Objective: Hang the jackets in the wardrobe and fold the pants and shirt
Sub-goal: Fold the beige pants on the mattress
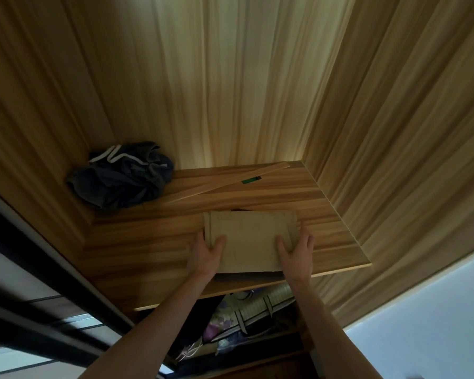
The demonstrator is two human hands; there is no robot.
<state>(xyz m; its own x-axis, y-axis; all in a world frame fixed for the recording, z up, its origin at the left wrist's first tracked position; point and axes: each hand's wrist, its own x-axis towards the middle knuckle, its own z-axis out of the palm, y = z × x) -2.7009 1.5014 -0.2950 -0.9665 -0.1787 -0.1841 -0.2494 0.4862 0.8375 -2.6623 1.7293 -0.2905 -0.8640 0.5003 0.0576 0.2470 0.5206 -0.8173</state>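
The big wooden wardrobe shelf (257, 198) holds everything here. In its back left corner sits a dark bunched-up garment (121, 177), not folded. A thin wooden strip (227, 184) lies behind. Near the front edge lies the tan folded garment (248, 239), flat and neat. The left hand (207, 254) grips its left side and the right hand (296, 250) grips its right side, thumbs on top. To do this well, I think both hands should slide it back evenly, then let go gently so the folds stay.
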